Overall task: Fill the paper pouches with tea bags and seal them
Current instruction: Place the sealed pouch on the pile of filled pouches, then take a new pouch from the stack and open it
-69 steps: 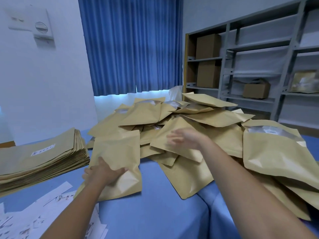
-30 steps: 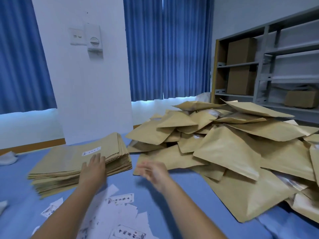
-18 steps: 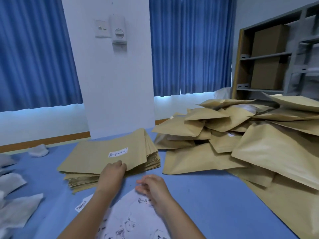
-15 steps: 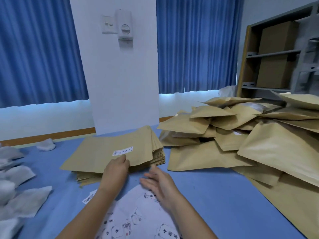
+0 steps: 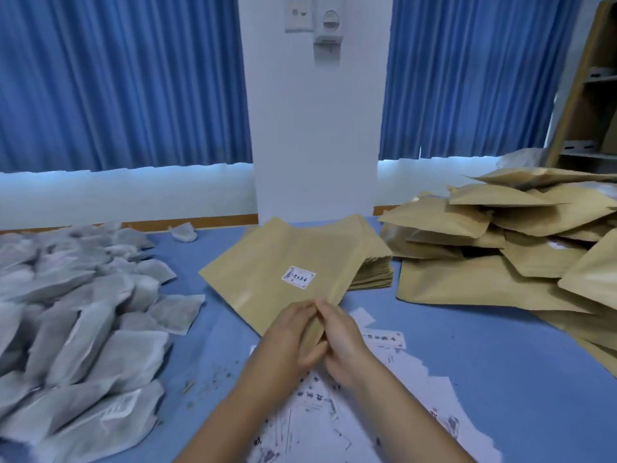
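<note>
Two hands met on a single pouch. The left hand [image 5: 287, 340] and the right hand [image 5: 345, 342] both pinched the near corner of the labelled pouch [image 5: 267, 282], their fingertips closing on the paper from either side, so neither hand was free.

From that grip the pouch spread away toward 12 o'clock. It lay corner-on to us, with one edge running out to 10 o'clock and the other to 1 o'clock. Its white label [image 5: 298, 277] sat just beyond the fingers at 12. The far part rested on the stack of flat pouches [image 5: 372, 275], which showed at 1 o'clock. We could not tell which edge carried the mouth, and the long axis was not certain.

We judged the step in hand to be parting the two paper walls at that corner. The relation that governed the coming move was lateral. The tea bags [image 5: 86, 329] lay heaped at 9 o'clock, well apart from the grip and on the left hand's side. The plump filled pouches [image 5: 484, 285] lay at 2 o'clock, on the right hand's side. The left hand was therefore the nearer one for fetching a bag, while the right could keep the pouch.

Loose printed slips [image 5: 400, 406] covered the blue counter [image 5: 484, 355] at 6 o'clock, beneath both wrists.
</note>
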